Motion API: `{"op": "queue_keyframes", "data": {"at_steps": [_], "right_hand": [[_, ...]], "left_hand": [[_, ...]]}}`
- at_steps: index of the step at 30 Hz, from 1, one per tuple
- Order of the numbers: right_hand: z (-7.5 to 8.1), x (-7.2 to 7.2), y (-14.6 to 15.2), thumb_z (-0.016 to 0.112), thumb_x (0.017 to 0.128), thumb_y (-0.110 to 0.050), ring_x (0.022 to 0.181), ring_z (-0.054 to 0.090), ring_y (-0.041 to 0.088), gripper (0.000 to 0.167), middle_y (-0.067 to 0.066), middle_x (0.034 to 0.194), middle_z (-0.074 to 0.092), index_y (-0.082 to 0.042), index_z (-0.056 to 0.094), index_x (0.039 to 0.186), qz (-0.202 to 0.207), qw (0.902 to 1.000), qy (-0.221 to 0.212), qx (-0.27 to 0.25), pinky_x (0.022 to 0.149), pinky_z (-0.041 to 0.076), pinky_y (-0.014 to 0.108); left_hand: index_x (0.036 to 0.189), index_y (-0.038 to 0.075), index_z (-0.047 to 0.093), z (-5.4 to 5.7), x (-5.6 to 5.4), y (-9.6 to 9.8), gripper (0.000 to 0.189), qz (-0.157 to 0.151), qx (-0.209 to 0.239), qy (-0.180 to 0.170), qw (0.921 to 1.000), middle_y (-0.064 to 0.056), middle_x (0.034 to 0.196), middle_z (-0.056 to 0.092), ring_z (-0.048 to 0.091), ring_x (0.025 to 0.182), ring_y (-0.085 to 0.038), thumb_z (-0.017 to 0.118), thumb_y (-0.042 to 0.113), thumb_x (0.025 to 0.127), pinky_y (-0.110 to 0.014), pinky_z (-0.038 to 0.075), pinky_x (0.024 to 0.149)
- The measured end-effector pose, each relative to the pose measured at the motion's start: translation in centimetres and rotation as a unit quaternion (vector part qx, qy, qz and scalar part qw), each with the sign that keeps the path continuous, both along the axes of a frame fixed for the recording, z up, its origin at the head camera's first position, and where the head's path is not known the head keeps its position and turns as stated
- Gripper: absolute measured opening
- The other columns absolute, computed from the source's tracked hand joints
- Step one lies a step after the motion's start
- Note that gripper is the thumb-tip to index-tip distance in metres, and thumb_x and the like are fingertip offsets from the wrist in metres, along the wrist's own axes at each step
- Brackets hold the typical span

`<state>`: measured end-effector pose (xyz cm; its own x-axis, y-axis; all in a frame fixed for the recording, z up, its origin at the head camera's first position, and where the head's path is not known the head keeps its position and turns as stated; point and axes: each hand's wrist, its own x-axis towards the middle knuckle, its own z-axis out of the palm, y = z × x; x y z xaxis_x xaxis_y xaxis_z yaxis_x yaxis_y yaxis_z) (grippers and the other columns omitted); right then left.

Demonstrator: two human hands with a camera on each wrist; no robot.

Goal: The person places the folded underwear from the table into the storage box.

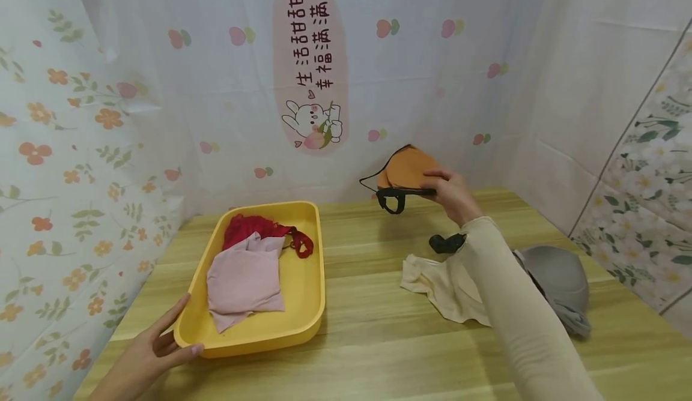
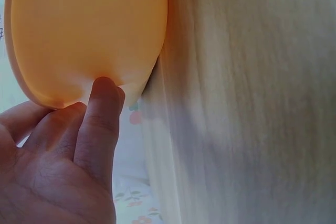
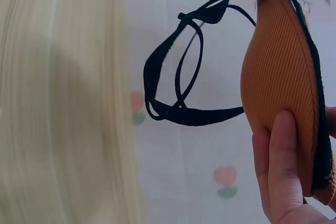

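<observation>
Left hand (image 1: 154,350), lower left of frame: gripping corner of yellow tub (image 1: 300,281), pink garment (image 1: 243,284) and red garment (image 1: 248,230) inside. Right hand (image 1: 454,194), right of centre: pinching orange bra (image 1: 405,170), black straps (image 3: 199,118) dangling, above bench (image 1: 362,353). Beige garment (image 1: 440,287), grey garment (image 1: 559,278): lower right

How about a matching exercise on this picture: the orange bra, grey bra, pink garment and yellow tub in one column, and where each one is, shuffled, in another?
Things
1. Orange bra
2. Grey bra
3. Pink garment
4. Yellow tub

Places
A. Lying inside a container, beside a red garment
B. Standing on the table, the left hand at its corner
C. Raised above the table in the right hand
D. Lying on the table, to the right of the cream garment

Pairs: 1-C, 2-D, 3-A, 4-B
</observation>
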<state>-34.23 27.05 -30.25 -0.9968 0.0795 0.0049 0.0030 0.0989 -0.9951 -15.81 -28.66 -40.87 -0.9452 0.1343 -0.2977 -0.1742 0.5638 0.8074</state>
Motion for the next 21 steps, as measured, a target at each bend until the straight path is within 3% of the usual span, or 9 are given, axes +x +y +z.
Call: {"op": "queue_keyframes", "data": {"at_steps": [4,8,10,12,16,21], "right_hand": [[0.7,0.2,-1.3,0.053,0.102,-0.007,0.101,0.056,0.010,0.050,0.015,0.163,0.023,0.000,0.041,0.150,0.027,0.9996,0.004,-0.003,0.087,0.055,0.018],[1.4,0.5,-2.8,0.052,0.102,-0.005,0.108,0.053,0.013,0.049,0.011,0.166,0.018,0.000,0.042,0.149,0.055,0.9984,0.011,-0.002,0.089,0.054,0.020],[1.6,0.7,-3.7,0.053,0.101,-0.004,0.110,0.052,0.015,0.048,0.012,0.166,0.019,0.000,0.043,0.148,0.066,0.9977,0.015,-0.003,0.086,0.054,0.019],[1.6,0.9,-4.7,0.053,0.100,-0.002,0.109,0.052,0.016,0.048,0.014,0.164,0.023,0.001,0.044,0.147,0.079,0.9967,0.020,-0.002,0.082,0.054,0.018],[1.7,1.7,-6.9,0.053,0.098,0.001,0.105,0.054,0.018,0.047,0.016,0.157,0.033,0.002,0.047,0.145,0.113,0.9930,0.033,-0.005,0.080,0.054,0.018],[2.1,2.9,-9.5,0.054,0.097,0.003,0.110,0.053,0.020,0.044,0.013,0.156,0.035,0.002,0.050,0.141,0.153,0.9871,0.040,-0.021,0.085,0.053,0.023]], "left_hand": [[0.163,0.028,-0.003,0.1,0.0,-0.1,0.099,-0.007,-0.017,0.011,0.9998,-0.025,0.168,0.003,0.040,0.144,-0.041,0.069,0.034,0.095,-0.036,0.056,0.100],[0.163,0.028,-0.001,0.1,0.0,-0.2,0.098,-0.011,-0.022,0.020,0.9995,-0.024,0.168,0.006,0.051,0.135,-0.018,0.070,0.033,0.095,-0.028,0.057,0.096],[0.163,0.028,0.000,0.0,0.0,-0.2,0.098,-0.009,-0.013,0.020,0.9997,-0.024,0.168,0.006,0.052,0.132,-0.013,0.070,0.031,0.095,-0.026,0.057,0.095],[0.163,0.027,-0.001,0.0,0.0,-0.2,0.098,-0.007,-0.009,0.018,0.9998,-0.024,0.168,0.005,0.052,0.133,-0.015,0.070,0.031,0.095,-0.027,0.057,0.095],[0.163,0.027,-0.002,0.0,0.1,-0.2,0.099,-0.003,-0.007,0.015,0.9999,-0.025,0.168,0.004,0.043,0.141,-0.035,0.070,0.032,0.095,-0.033,0.057,0.098],[0.163,0.027,-0.001,0.0,0.0,-0.1,0.098,-0.006,-0.010,0.019,0.9998,-0.025,0.168,0.005,0.042,0.142,-0.037,0.069,0.032,0.095,-0.031,0.057,0.097]]}}
